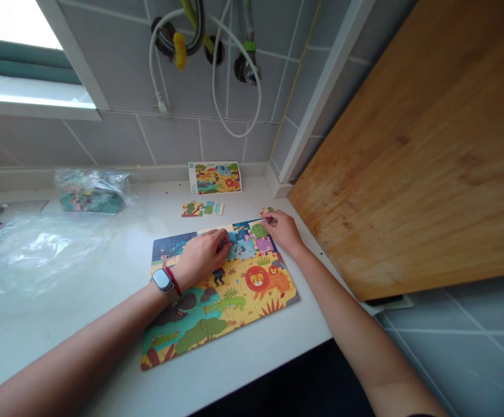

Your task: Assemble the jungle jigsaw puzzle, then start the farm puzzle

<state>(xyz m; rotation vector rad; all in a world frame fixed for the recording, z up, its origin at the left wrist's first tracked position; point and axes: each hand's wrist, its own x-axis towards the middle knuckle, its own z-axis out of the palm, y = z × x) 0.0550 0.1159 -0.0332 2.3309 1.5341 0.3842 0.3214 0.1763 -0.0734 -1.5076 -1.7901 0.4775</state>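
The puzzle lies flat on the tabletop, largely assembled, below both hands. The step in hand appears to be fitting pieces along its far edge. The left hand rests on the upper middle of the puzzle, fingers curled; its fingertips are hidden, so whether its grip encloses a piece cannot be told. The right hand is at the far right corner, thumb and fingers drawn together; whether a piece sits in this grip cannot be told either. As judged, the next move calls for aligning tab to socket at the far edge, then pressing flat while the left hand steadies neighbouring pieces.

Just beyond the far edge lie loose pieces, apart from the puzzle. One further piece shows partly behind the right hand. Behind the loose pieces, a card bearing a similar animal picture lies near the wall.

Containers: a clear bag at the far left holds green and multicoloured contents, too blurred to identify. Nearer, clear plastic lies crumpled; whether it holds anything is unclear.
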